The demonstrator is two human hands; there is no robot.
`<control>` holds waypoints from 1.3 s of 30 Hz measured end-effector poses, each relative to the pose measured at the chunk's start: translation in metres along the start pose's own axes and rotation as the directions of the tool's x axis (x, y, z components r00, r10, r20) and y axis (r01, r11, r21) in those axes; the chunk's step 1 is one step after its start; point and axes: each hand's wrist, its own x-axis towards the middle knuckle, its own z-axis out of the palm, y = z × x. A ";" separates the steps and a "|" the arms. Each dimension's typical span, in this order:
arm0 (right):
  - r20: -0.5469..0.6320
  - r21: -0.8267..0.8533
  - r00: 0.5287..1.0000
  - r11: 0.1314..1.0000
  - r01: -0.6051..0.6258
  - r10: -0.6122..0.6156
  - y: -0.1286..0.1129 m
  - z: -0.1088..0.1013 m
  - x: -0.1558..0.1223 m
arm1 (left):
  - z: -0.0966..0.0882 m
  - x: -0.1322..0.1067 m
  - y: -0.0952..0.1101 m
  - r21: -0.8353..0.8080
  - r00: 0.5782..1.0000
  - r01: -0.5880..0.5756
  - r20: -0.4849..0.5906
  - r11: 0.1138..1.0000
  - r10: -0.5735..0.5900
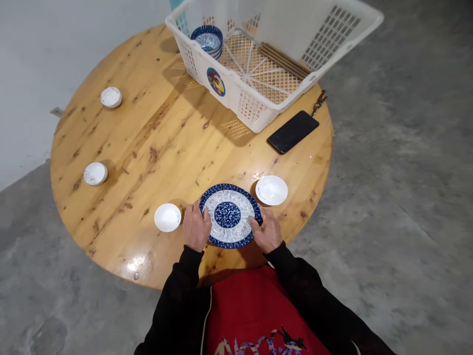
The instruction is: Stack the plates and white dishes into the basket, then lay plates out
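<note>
left hand [195, 226], right hand [266, 230]: fingers clasp blue plate [229, 214] rim | at bench [166, 133] edge | risk: plate could slip off or clip the white dish [271, 190] just beside it

The basket [258, 106] runs off the top edge at its far end, and its near wall hides the lower part of the bowls [207, 39] stacked inside. The sticker [216, 82] on that wall is too small to read. The left hand [195, 227] and right hand [266, 232] cover parts of the plate [229, 214] rim. Both sleeves [177, 305] are cut off at the bottom edge.
</note>
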 end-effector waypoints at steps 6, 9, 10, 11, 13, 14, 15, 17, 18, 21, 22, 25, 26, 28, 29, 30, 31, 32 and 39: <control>0.010 -0.016 1.000 1.000 -0.006 0.006 0.004 0.007 0.004 | -0.004 0.004 0.001 0.082 1.000 0.014 0.017 0.997 -0.015; -0.013 -0.030 1.000 1.000 0.007 -0.008 0.004 0.013 0.006 | -0.004 0.007 -0.003 0.080 1.000 -0.018 -0.003 0.997 0.018; -0.027 -0.037 1.000 0.999 0.005 -0.006 0.004 0.015 0.007 | -0.003 0.008 -0.005 0.075 0.999 -0.028 -0.015 0.997 0.029; -0.038 -0.042 0.999 0.999 0.002 -0.004 0.004 0.017 0.008 | -0.002 0.009 -0.007 0.068 0.999 -0.036 -0.024 0.997 0.038; -0.046 -0.042 0.999 0.999 -0.001 -0.001 0.004 0.019 0.009 | 0.000 0.011 -0.010 0.059 0.999 -0.040 -0.033 0.997 0.042; -0.043 -0.039 0.999 0.999 -0.002 0.000 0.004 0.020 0.009 | 0.000 0.012 -0.010 0.059 0.999 -0.038 -0.032 0.998 0.039; -0.038 -0.036 0.999 0.999 -0.006 0.004 0.003 0.021 0.010 | 0.000 0.013 -0.011 0.061 0.999 -0.034 -0.030 0.998 0.036; -0.028 -0.039 0.999 0.999 -0.022 0.021 0.002 0.021 0.010 | -0.001 0.014 -0.011 0.072 0.999 -0.027 -0.022 0.997 0.028; -0.022 -0.041 0.999 0.999 -0.031 0.030 0.001 0.021 0.010 | -0.002 0.015 -0.011 0.079 1.000 -0.024 -0.018 0.997 0.026; -0.009 -0.047 0.999 0.998 -0.034 0.034 0.001 0.022 0.010 | -0.004 0.017 -0.011 0.091 1.000 -0.017 -0.011 0.996 0.018; -0.009 -0.046 1.000 0.999 -0.029 0.028 0.001 0.023 0.011 | -0.004 0.017 -0.011 0.093 1.000 -0.018 -0.011 0.996 0.019; -0.008 -0.056 1.000 0.998 -0.023 0.023 0.001 0.024 0.013 | -0.004 0.018 -0.012 0.089 0.999 -0.030 -0.016 0.996 0.032; -0.002 -0.066 1.000 0.997 -0.027 0.027 0.000 0.023 0.013 | -0.004 0.018 -0.012 0.087 0.999 -0.034 -0.017 0.996 0.036; 0.013 -0.092 0.999 0.995 -0.032 0.033 -0.002 0.019 0.014 | -0.005 0.016 -0.010 0.086 0.999 -0.036 -0.014 0.996 0.037; 0.020 -0.108 0.999 0.994 -0.030 0.032 -0.004 0.016 0.013 | -0.007 0.015 -0.008 0.087 0.999 -0.037 -0.009 0.995 0.038; 0.026 -0.124 0.999 0.992 -0.027 0.030 -0.006 0.013 0.013 | -0.008 0.014 -0.006 0.089 0.999 -0.037 -0.005 0.995 0.037; 0.032 -0.139 0.999 0.990 -0.019 0.024 -0.008 0.009 0.012 | -0.008 0.014 -0.005 0.091 0.999 -0.043 0.005 0.995 0.043; 0.039 -0.156 0.999 0.988 -0.021 0.028 -0.010 0.006 0.012 | -0.009 0.013 -0.004 0.096 0.999 -0.049 0.009 0.994 0.049; 0.077 -0.020 0.994 0.997 -0.076 0.077 -0.001 0.003 0.016 | -0.001 0.014 -0.015 -0.033 0.997 -0.075 -0.012 0.997 0.074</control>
